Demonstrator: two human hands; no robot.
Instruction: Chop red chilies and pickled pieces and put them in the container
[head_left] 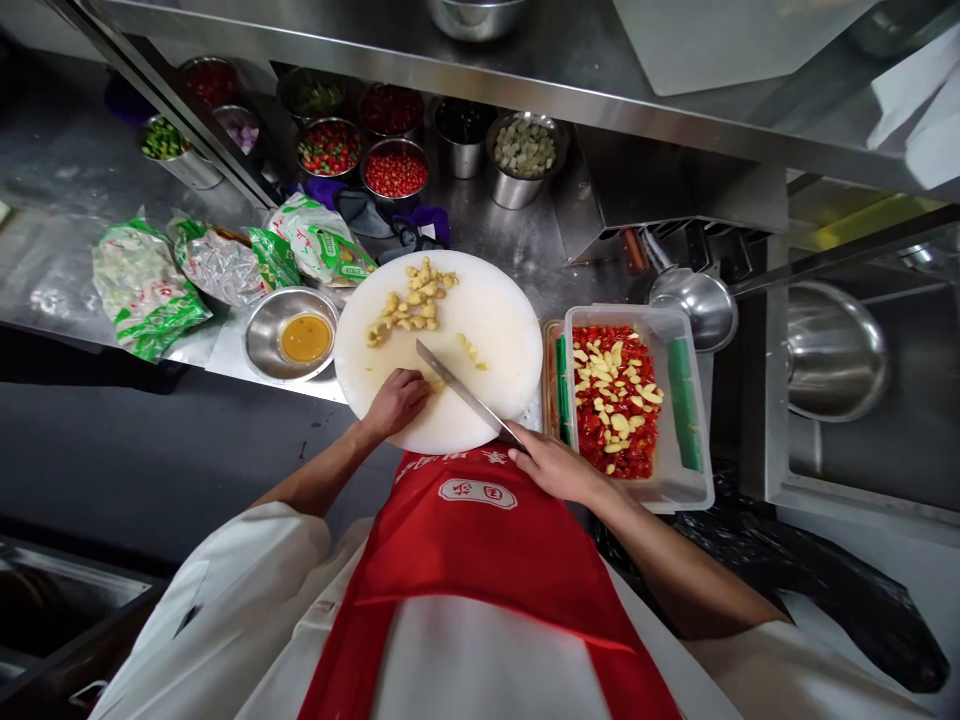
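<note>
A round white cutting board lies before me. My right hand is closed round the handle of a knife, whose blade slants across the board toward the far left. My left hand has its fingers curled down on a piece of ginger, mostly hidden, right beside the blade. Knobbly ginger pieces are heaped on the far part of the board. A few pale yellow slices lie beyond the blade. To the right, a clear plastic box holds chopped red chillies topped with yellow slices.
Left of the board are a steel bowl with brown liquid and several green-and-white plastic bags. Steel pots of cut vegetables stand under an overhead shelf. A ladle and a sink are at right.
</note>
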